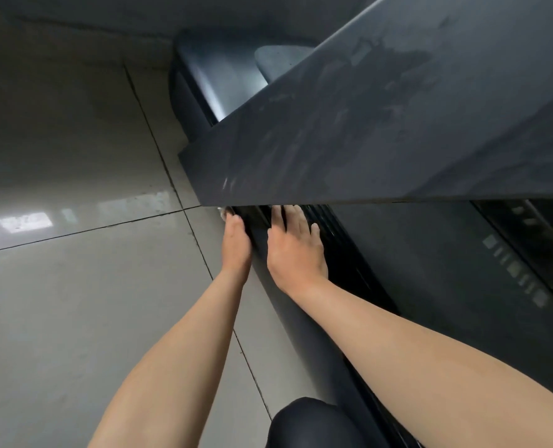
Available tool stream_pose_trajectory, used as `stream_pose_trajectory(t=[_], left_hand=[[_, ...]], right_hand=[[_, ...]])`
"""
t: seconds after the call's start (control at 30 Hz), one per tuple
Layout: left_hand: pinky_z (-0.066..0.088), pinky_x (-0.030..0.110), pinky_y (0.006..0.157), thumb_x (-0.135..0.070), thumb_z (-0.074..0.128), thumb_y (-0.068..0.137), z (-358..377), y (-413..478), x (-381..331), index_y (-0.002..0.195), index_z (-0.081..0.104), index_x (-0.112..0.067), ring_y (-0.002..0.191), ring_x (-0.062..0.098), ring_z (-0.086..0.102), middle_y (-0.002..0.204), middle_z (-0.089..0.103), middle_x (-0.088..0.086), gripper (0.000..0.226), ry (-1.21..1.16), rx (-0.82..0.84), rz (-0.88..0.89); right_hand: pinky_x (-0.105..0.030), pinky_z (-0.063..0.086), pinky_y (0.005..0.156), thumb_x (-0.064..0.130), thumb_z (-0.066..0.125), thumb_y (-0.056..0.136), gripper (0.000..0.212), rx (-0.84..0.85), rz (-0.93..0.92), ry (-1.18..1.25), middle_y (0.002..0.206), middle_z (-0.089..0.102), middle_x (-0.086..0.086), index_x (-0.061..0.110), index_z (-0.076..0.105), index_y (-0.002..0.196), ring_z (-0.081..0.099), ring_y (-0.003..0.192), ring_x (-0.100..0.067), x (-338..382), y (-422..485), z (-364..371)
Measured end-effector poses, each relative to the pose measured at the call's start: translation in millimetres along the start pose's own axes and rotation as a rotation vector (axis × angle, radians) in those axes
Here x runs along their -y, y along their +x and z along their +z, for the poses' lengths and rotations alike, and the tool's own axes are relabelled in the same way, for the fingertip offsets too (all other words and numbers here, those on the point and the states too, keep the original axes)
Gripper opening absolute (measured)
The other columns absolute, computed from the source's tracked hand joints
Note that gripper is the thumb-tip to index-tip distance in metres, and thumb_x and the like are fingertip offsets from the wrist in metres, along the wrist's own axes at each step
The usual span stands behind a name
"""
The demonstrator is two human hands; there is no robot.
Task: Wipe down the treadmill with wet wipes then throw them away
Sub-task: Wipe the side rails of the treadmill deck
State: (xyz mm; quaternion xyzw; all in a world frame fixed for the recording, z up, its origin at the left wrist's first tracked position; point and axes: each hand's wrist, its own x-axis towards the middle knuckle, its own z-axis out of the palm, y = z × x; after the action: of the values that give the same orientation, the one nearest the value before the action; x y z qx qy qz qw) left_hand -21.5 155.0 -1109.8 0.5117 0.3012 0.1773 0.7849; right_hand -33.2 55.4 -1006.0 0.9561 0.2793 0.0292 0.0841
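The dark treadmill (430, 270) runs from the lower right up to its motor cover at the top middle. Its wide upright arm (365, 124) crosses the upper right, with damp streaks on its face. My left hand (236, 244) reaches along the outer edge of the ribbed side rail (327, 240), and a small bit of white wet wipe (222, 212) shows at its fingertips, just under the arm. How its fingers lie on the wipe is hidden. My right hand (296, 247) lies flat on the rail with its fingers straight, their tips under the arm.
Glossy grey floor tiles (74, 286) fill the left half, with a bright window reflection at the left edge. My knee in dark cloth (314, 421) shows at the bottom middle, next to the treadmill's side.
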Motion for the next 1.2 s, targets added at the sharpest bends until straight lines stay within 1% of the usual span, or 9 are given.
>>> stream_pose_trajectory(t=[0.1, 0.23, 0.37, 0.5, 0.63, 0.9, 1.03, 1.17, 1.2], left_hand=[[0.039, 0.035, 0.114, -0.043, 0.029, 0.104, 1, 18, 7, 0.140, 0.053, -0.025, 0.128, 0.012, 0.053, 0.138, 0.059, -0.006, 0.046, -0.097, -0.032, -0.168], [0.037, 0.037, 0.117, -0.050, 0.030, 0.107, -6, 17, 11, 0.147, 0.047, -0.013, 0.133, 0.018, 0.051, 0.146, 0.053, 0.001, 0.057, -0.183, -0.004, -0.357], [0.028, 0.024, 0.113, -0.039, 0.023, 0.110, 4, -17, 0, 0.157, 0.029, -0.024, 0.138, 0.006, 0.038, 0.157, 0.032, -0.016, 0.050, -0.108, 0.003, -0.174], [0.012, 0.036, 0.127, -0.027, 0.025, 0.110, 19, -42, 6, 0.162, 0.010, -0.031, 0.155, 0.007, 0.005, 0.170, 0.008, -0.011, 0.055, 0.130, 0.018, 0.165], [-0.001, 0.026, 0.126, -0.028, 0.025, 0.110, 27, -61, 16, 0.163, 0.010, -0.028, 0.153, -0.001, -0.011, 0.169, -0.002, -0.015, 0.055, 0.221, 0.050, 0.291], [-0.001, 0.030, 0.126, -0.035, 0.022, 0.112, 28, -95, 33, 0.161, 0.000, -0.033, 0.152, -0.003, -0.010, 0.167, -0.011, -0.018, 0.054, 0.126, 0.074, 0.067], [0.007, 0.036, 0.127, -0.058, 0.017, 0.106, 18, -96, 31, 0.162, -0.001, -0.035, 0.154, 0.003, 0.001, 0.167, -0.001, -0.018, 0.062, 0.042, 0.098, -0.135], [0.014, 0.040, 0.127, -0.104, 0.025, 0.064, 9, -79, 44, 0.161, 0.019, -0.031, 0.153, 0.007, 0.015, 0.168, 0.017, -0.010, 0.122, 0.017, 0.110, -0.256], [0.013, 0.039, 0.127, -0.103, 0.025, 0.066, 12, -81, 41, 0.161, 0.020, -0.033, 0.153, 0.005, 0.015, 0.168, 0.018, -0.011, 0.118, 0.019, 0.106, -0.218]], right_hand=[[-0.058, 0.027, 0.117, 0.028, 0.028, 0.107, 0.059, 0.012, 0.005, -0.004, 0.163, 0.019, -0.013, 0.011, 0.006, 0.159, 0.014, 0.154, -0.030, 0, 2, 0], [-0.058, 0.024, 0.119, 0.028, 0.026, 0.108, 0.060, 0.040, 0.009, 0.017, 0.165, 0.015, -0.011, 0.011, 0.003, 0.160, 0.011, 0.155, -0.029, 1, 2, -4], [-0.057, 0.026, 0.118, 0.029, 0.032, 0.105, 0.055, 0.031, 0.013, 0.116, 0.162, 0.027, -0.005, 0.016, 0.020, 0.157, 0.019, 0.152, -0.025, 2, 3, -13], [-0.046, 0.033, 0.117, 0.026, 0.042, 0.101, 0.036, -0.071, 0.181, 0.533, 0.137, 0.057, 0.014, 0.033, 0.057, 0.134, 0.046, 0.130, -0.013, -8, 1, -21], [-0.042, 0.042, 0.109, 0.026, 0.044, 0.097, 0.038, -0.082, 0.245, 0.665, 0.136, 0.057, 0.024, 0.044, 0.059, 0.127, 0.051, 0.128, -0.016, -15, 2, -15], [-0.035, 0.019, 0.124, 0.018, 0.047, 0.097, 0.044, -0.058, 0.183, 0.692, 0.156, 0.043, 0.013, 0.027, 0.060, 0.139, 0.031, 0.147, -0.006, -16, 1, -16], [-0.038, 0.022, 0.123, 0.017, 0.045, 0.099, 0.045, -0.042, 0.157, 0.658, 0.158, 0.039, 0.011, 0.026, 0.057, 0.141, 0.030, 0.149, -0.014, -14, 0, -16], [-0.039, 0.026, 0.118, 0.022, 0.043, 0.100, 0.046, -0.019, 0.175, 0.668, 0.159, 0.036, 0.014, 0.032, 0.054, 0.144, 0.029, 0.150, -0.023, -17, 0, -11], [-0.038, 0.025, 0.118, 0.022, 0.044, 0.100, 0.045, -0.027, 0.168, 0.675, 0.159, 0.037, 0.014, 0.031, 0.054, 0.143, 0.029, 0.149, -0.021, -18, 0, -11]])
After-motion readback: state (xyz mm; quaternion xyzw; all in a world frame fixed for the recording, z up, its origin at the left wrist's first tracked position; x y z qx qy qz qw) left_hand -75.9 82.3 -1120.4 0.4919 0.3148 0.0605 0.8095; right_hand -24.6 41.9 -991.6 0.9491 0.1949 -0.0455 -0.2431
